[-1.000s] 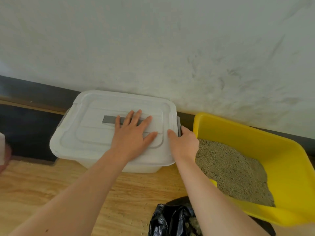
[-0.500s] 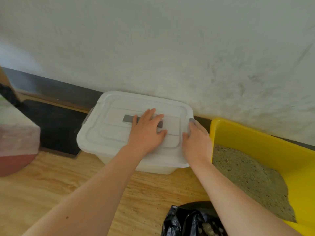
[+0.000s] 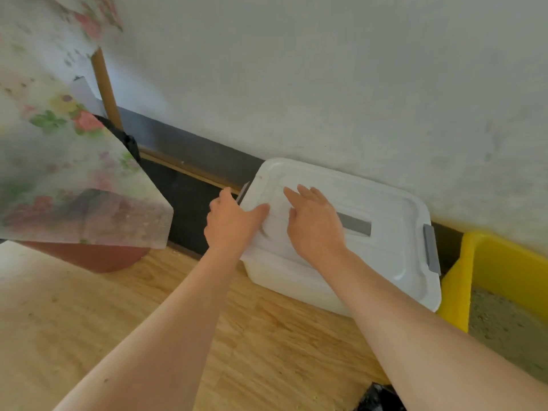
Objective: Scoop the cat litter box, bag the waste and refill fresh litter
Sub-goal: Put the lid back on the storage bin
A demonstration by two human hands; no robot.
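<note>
A white storage box with a closed lid (image 3: pixel 385 209) stands on the wooden floor against the wall. My left hand (image 3: pixel 231 223) grips the lid's left end, thumb on top and fingers curled over the edge beside the raised grey left latch (image 3: pixel 243 191). My right hand (image 3: pixel 314 229) lies flat on the lid, partly covering its grey handle strip (image 3: pixel 355 225). The grey right latch (image 3: pixel 431 252) lies down against the box. To the right stands the yellow litter box (image 3: pixel 501 262) with grainy litter (image 3: pixel 504 327) in it. A corner of the black waste bag (image 3: pixel 379 398) shows at the bottom edge.
A table with a flowered cloth (image 3: pixel 59 173) overhangs the floor at the left, with a wooden leg (image 3: pixel 105 87) near the wall. A dark skirting (image 3: pixel 192 149) runs along the white wall. Bare wooden floor (image 3: pixel 74 321) lies in front of the box.
The view swung left. My left hand moved from the lid's middle to its left end and took hold there. My right hand left the right latch and now lies flat on the lid.
</note>
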